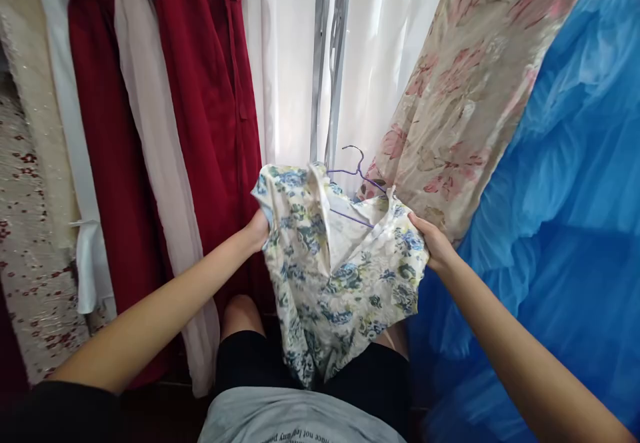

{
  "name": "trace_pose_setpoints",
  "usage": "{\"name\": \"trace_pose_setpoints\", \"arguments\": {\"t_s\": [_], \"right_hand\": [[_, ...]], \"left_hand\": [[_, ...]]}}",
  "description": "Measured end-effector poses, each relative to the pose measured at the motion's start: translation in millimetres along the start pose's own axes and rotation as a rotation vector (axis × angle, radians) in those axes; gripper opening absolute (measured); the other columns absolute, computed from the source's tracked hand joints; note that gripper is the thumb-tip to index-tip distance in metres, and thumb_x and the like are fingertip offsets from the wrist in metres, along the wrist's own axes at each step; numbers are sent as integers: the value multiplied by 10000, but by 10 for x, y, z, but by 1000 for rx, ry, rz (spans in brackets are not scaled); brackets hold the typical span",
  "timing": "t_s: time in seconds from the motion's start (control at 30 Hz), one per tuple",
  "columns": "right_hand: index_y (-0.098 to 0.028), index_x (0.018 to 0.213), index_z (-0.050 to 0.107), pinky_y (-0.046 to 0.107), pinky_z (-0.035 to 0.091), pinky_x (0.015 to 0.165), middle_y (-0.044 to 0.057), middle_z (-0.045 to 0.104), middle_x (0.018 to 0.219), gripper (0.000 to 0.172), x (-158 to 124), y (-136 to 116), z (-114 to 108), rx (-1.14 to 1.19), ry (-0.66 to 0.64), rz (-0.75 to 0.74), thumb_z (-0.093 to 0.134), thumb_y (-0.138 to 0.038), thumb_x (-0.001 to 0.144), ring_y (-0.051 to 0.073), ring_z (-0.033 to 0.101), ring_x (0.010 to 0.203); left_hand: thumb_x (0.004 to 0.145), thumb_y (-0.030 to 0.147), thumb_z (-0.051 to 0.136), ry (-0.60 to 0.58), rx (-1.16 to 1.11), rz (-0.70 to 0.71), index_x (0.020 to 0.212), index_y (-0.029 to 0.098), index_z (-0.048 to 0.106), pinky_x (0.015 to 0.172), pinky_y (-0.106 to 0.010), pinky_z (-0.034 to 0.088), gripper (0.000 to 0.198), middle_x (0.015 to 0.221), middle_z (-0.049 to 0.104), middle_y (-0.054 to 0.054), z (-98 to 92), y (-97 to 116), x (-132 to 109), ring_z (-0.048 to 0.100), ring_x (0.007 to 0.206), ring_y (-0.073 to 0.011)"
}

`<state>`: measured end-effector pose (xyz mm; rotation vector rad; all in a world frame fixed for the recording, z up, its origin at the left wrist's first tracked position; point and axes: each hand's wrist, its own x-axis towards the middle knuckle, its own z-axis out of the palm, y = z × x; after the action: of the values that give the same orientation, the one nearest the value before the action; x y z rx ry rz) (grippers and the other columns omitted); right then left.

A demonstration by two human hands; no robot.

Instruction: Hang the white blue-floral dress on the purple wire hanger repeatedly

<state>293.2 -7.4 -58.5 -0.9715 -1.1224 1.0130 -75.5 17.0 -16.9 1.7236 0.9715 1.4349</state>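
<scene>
A white blouse with a blue and green floral print (345, 303) hangs in front of me, held up between both hands. Inside its shoulders is a thin purple wire hanger (359, 171), whose hook sticks up free above the V-shaped neckline. At the left armhole my left hand (259, 228) is closed on the cloth, its fingers mostly hidden behind or inside the fabric. My right hand (434, 243) grips the opposite shoulder edge, the thumb lying on the front and the other fingers out of sight behind. The lower part of the garment drapes over my lap.
Dark red dresses (205, 96), a pale pink sash-like cloth (155, 110) and a sequined garment (30, 250) hang at left. Ahead is a white curtain (290, 63) with grey strips. A beige floral dress (460, 96) and a blue tulle gown (565, 230) hang close at right.
</scene>
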Motion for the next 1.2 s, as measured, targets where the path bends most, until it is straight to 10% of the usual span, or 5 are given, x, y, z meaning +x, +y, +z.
{"name": "trace_pose_setpoints", "arguments": {"t_s": [0.27, 0.57, 0.8, 0.97, 1.2], "right_hand": [[-148, 960, 717, 363, 612, 687, 111, 779, 767, 187, 9, -168, 430, 100, -64, 140, 622, -298, 901, 250, 733, 669], [-176, 956, 752, 319, 569, 626, 83, 780, 826, 295, -355, -222, 214, -102, -164, 42, 773, -421, 792, 234, 717, 695], [-323, 1163, 575, 449, 564, 878, 107, 673, 1174, 339, -1159, 631, 380, -175, 887, -443, 375, -485, 942, 323, 647, 1131], [-247, 888, 620, 419, 538, 663, 93, 712, 862, 394, -1265, 1225, 976, -365, -138, 74, 503, -624, 890, 297, 671, 767], [-214, 799, 571, 304, 442, 623, 29, 614, 753, 267, -1101, 1437, 1334, -396, -215, 84, 631, -468, 854, 212, 595, 722]], "left_hand": [[955, 739, 193, 241, -212, 76, 1253, 196, 618, 914, -392, 558, 751, 1129, 743, -81, -163, -561, -187, 679, 1077, -275], [963, 668, 376, 391, -261, 127, 1306, 237, 588, 1083, -366, 470, 590, 1326, 659, -89, 155, -1033, -1080, 576, 1303, -260], [853, 450, 700, 495, -81, -22, 1102, 210, 618, 890, -364, 546, 355, 1086, 707, -79, 371, -1138, -1710, 678, 1017, -268], [874, 436, 679, 456, 20, 12, 1078, 224, 634, 906, -364, 547, 297, 1102, 712, -77, 439, -1013, -1865, 679, 1037, -272], [880, 468, 678, 482, 7, -20, 1080, 241, 644, 879, -358, 571, 304, 1124, 724, -76, 521, -900, -1905, 690, 1048, -278]]}}
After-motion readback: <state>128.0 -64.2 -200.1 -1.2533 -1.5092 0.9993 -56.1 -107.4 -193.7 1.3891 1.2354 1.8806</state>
